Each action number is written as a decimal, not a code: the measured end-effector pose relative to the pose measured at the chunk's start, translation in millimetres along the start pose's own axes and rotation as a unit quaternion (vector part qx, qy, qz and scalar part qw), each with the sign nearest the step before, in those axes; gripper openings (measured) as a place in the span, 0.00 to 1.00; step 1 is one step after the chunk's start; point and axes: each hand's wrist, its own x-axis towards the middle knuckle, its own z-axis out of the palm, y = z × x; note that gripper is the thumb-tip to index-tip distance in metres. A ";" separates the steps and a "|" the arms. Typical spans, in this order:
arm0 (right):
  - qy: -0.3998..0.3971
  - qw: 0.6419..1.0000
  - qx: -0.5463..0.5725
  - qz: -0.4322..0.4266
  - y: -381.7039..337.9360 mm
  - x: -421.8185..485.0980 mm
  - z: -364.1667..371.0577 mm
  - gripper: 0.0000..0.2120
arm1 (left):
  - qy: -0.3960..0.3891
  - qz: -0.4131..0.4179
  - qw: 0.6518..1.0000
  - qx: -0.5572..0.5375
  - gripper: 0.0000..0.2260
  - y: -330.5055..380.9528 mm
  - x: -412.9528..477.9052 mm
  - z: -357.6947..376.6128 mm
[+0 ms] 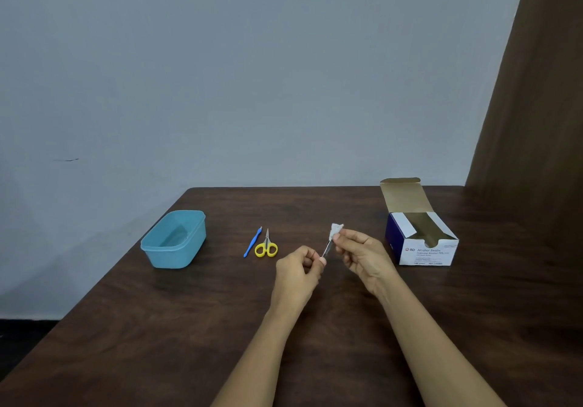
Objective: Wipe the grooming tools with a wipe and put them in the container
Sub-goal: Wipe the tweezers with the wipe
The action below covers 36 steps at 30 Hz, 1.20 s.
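Two bare forearms are reaching over the dark wooden table (157,327). The left hand (298,266) is pinching the lower end of a slim metal tool (327,249), while the right hand (359,253) is pinching a white wipe (336,229) around its upper end. Yellow-handled scissors (266,246) and a blue-handled tool (252,242) are lying just beside each other, between the hands and the blue container (164,250). An opened alcohol swab box (424,253) is sitting to the right.

Single head cam, wide-angle, above near edge of table (132,337), facing fwd & down across it to wall (252,75) behind; close range.
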 end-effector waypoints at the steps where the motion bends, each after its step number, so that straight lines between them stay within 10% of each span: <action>1: 0.003 1.000 -0.009 -0.008 0.9 -0.1 0.4 0.09 | -0.004 0.000 1.000 0.005 0.05 0.1 0.3 -0.3; 36: 0.035 0.998 -0.044 0.016 10.8 4.1 3.4 0.08 | 0.011 0.036 0.997 0.063 0.05 -1.7 1.5 -3.4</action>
